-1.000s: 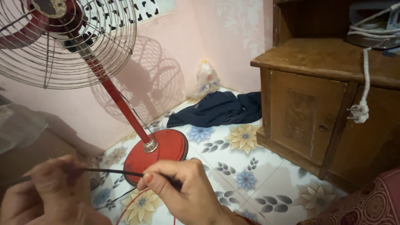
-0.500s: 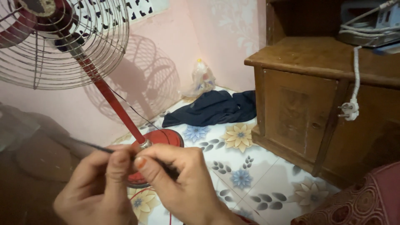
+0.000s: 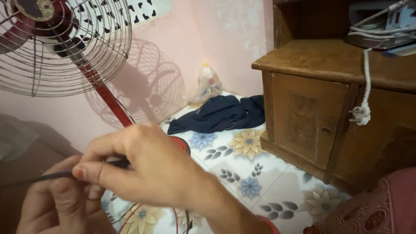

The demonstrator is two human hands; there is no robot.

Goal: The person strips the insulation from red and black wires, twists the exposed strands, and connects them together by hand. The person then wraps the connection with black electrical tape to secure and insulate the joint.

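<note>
Left hand [image 3: 58, 201] is sitting low at the bottom left, fingers curled shut around a thin black cable [image 3: 47, 176] that is running out leftward from the grip. Right hand [image 3: 147, 169] is crossing over it, wrist bent, thumb and forefinger pinching the same cable just beside the left fingers. Behind them a red fan [image 3: 65, 43] is leaning; farther right, dark cloth [image 3: 221, 113] is lying on the tiled floor [image 3: 268, 182] beside a wooden cabinet [image 3: 329, 112].

light: soft warm indoor, kinda dim | shadows: red wire-caged pedestal fan [image 3: 56, 43] throws a big grille shadow on the pink wall [image 3: 173, 56], so the source sits front-left | glare: none really | blur: both hands up close look smeary, left edge is murky
</note>
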